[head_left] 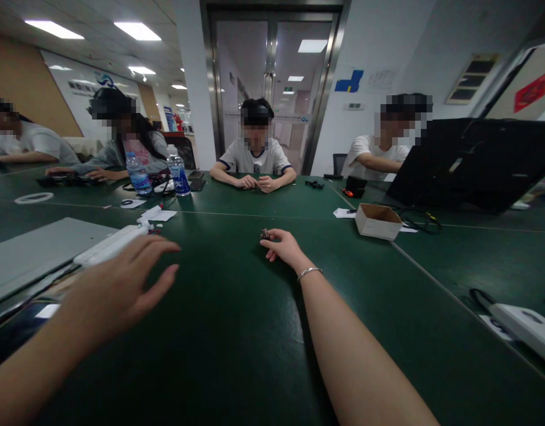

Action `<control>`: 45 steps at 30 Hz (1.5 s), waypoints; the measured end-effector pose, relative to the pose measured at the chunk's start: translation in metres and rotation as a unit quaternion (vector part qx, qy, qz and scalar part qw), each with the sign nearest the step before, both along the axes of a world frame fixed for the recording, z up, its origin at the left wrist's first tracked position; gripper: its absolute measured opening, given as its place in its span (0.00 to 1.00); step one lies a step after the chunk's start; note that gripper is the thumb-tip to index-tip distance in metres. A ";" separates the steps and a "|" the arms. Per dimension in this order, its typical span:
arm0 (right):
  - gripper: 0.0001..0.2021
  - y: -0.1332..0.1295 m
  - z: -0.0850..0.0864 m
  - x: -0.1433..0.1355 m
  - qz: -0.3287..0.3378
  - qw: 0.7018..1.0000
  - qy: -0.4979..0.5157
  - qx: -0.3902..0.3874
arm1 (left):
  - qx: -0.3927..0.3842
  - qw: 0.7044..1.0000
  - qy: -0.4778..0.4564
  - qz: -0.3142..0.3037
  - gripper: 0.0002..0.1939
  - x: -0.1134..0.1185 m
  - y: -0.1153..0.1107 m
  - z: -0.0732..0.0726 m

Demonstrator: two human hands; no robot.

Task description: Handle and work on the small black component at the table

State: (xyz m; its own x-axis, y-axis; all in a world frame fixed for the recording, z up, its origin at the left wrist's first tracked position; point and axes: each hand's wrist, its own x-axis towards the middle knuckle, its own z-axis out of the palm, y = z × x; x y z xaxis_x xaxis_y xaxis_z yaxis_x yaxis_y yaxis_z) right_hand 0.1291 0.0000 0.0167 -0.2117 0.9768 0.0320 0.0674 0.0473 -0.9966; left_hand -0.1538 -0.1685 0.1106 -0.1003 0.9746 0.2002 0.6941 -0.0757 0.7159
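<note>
Over the middle of the green table [236,331], my right hand [283,245] pinches a small dark piece with a slight shine [264,234] between thumb and fingertips. The piece is too small for me to name. A silver bracelet [310,272] circles that wrist. My left hand [116,287] hovers at the left with thumb and fingers apart, holding nothing. Behind its fingers, a long white device [107,247] lies beside a flat grey panel [41,251].
Two water bottles [179,171] stand at the far left. A small open cardboard box [377,223] sits right of centre, near a large black monitor [476,163]. A white power strip [527,328] lies at the right edge. Several people sit around the table, one directly opposite [254,160].
</note>
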 end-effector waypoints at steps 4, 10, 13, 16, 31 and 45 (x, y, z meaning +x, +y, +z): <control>0.09 0.000 -0.001 0.000 -0.003 1.000 0.007 -0.007 | 0.059 0.985 0.080 -0.140 0.25 0.065 0.079 -0.027; 0.09 0.005 -0.005 0.000 0.016 1.000 0.000 0.004 | 0.058 0.983 -0.077 -0.159 0.20 0.126 0.169 -0.084; 0.10 0.006 -0.004 0.002 0.017 1.000 0.017 -0.015 | 0.066 0.967 -0.179 -0.168 0.09 0.128 0.183 -0.103; 0.12 0.006 -0.002 0.005 0.011 0.998 0.059 -0.032 | 0.039 0.954 -0.249 -0.164 0.09 0.123 0.186 -0.111; 0.15 0.009 -0.004 0.011 -0.010 0.988 0.148 -0.034 | 0.010 0.967 -0.245 -0.076 0.18 0.118 0.191 -0.110; 0.10 0.012 -0.009 0.015 -0.020 0.982 0.186 -0.024 | -0.006 0.957 -0.276 -0.082 0.17 0.128 0.194 -0.106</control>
State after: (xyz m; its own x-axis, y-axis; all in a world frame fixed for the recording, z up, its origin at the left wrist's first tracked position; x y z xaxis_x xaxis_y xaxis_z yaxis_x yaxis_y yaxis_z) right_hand 0.1438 0.0123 0.0079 -0.1563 0.9863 0.0527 -0.3003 0.0034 -0.9538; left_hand -0.0253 0.0257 0.0042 -0.0330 0.9881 0.1504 0.1881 -0.1417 0.9719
